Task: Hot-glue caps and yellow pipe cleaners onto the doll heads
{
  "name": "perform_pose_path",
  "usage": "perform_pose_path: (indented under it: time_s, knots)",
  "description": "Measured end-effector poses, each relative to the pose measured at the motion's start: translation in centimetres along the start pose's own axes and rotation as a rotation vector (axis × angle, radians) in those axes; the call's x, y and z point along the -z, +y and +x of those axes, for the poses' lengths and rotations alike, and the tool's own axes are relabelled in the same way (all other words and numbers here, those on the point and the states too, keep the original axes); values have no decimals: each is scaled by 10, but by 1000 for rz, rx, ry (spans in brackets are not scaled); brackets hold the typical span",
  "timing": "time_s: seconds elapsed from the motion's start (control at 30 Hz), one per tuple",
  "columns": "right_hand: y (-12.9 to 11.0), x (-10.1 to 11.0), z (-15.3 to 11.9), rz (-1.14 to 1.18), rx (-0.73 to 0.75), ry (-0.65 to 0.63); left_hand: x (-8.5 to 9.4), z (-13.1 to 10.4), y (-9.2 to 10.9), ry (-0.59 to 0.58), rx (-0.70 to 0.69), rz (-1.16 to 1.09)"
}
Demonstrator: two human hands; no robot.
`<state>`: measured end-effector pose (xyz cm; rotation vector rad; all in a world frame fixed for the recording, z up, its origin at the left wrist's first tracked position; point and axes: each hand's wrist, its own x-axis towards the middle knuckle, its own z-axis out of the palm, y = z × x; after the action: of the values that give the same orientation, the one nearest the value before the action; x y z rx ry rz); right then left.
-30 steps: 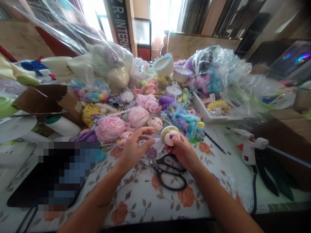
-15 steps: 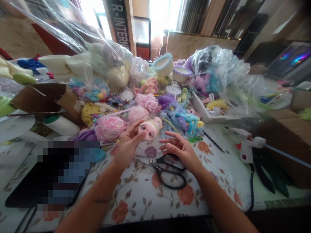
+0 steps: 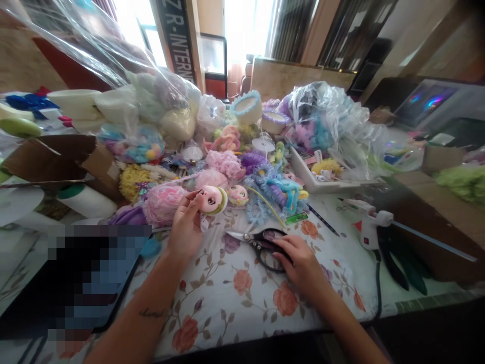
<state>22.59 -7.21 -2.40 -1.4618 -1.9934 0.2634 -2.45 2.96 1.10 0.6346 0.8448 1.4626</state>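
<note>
My left hand (image 3: 185,225) pinches a doll face (image 3: 209,199) between thumb and fingers. The face is pale, with painted dark eyes and a yellow-green band along its edge, and it tilts to the right. Just right of it lies a second doll face (image 3: 238,195) with green eyes. Black-handled scissors (image 3: 261,246) are gripped at their loops by my right hand (image 3: 301,255), blades pointing left over the flowered cloth (image 3: 227,303). Some of the right fingers are hidden behind the handle.
Pink yarn (image 3: 164,199), fluffy blue trim (image 3: 259,207) and a white tray (image 3: 322,182) spread across the back. A glue gun (image 3: 369,227) stands right, a green lighter (image 3: 296,218) nearer the middle. A tablet-like device (image 3: 125,283) and a thread cone (image 3: 81,199) lie left.
My left hand has drawn one doll face leftward, away from the other. My right hand has closed on the scissors' handles, and the scissors have shifted and turned. The view has swung slightly right.
</note>
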Motion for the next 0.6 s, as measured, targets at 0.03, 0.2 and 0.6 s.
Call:
perform_pose_path:
  time_s: [0.03, 0.2, 0.6]
  knots:
    - [5, 1, 7, -14, -4, 4, 0, 0, -1, 3, 2, 4]
    - [19, -6, 48, -45, 68, -39, -2, -2, -2, -1, -1, -11]
    - [9, -13, 51, 94, -42, 342, -9, -18, -10, -267, 65, 303]
